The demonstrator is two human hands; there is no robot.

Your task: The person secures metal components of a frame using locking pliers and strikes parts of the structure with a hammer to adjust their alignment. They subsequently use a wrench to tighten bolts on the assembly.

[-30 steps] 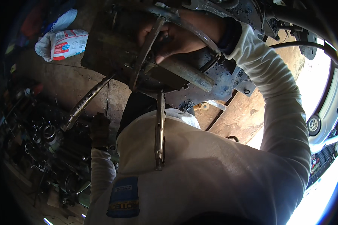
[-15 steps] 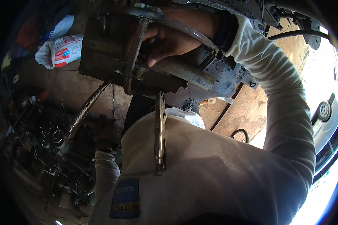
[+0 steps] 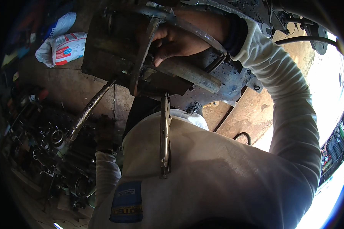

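Observation:
My right hand [image 3: 183, 40] reaches under a curved steel bar, beside a flat upright bar [image 3: 144, 57] of a welded steel frame. Its thumb and fingers are closed at a small dark part by that bar, which I cannot make out. Just below the hand a round metal pipe [image 3: 195, 76] lies slanted on the frame. Two pairs of locking pliers, the left pliers [image 3: 91, 110] and the middle pliers [image 3: 164, 133], stick out from the near edge of the dark steel plate [image 3: 107, 57]. My left hand [image 3: 105, 131] hangs low at the left in deep shadow; its fingers cannot be made out.
A large spanner [image 3: 229, 10] lies at the top of the blue-grey metal surface [image 3: 225, 82], among dark crumbs. White plastic bags [image 3: 67, 49] rest at the far left. Dark machine parts [image 3: 57, 152] crowd the lower left. A wheel [image 3: 242, 137] shows at the right.
The frame and my right hand sit slightly further right and lower in the picture. The hand stays at the same spot on the frame. The silver car at the right edge has gone from view.

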